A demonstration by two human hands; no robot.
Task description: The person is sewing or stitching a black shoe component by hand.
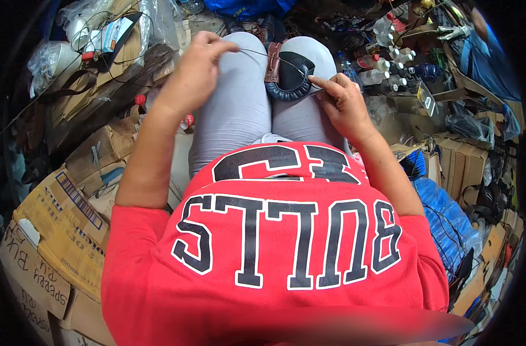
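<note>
Red shirt point(300, 300), dark-lettered, comes nearest. The left hand point(198, 75) pinches a cord point(252, 52) leading to a black shoe point(291, 76) on the right knee point(321, 55); the right hand point(344, 104) touches its edge, grip unclear. Capped bottles point(373, 77) lie rightward, contents unclear; a printed, hand-lettered carton point(72, 230) sits left.

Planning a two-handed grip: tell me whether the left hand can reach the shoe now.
Probably yes: only the thin cord crosses the gap between the left hand and the shoe, though that hand's fingers appear busy pinching the cord.
</note>
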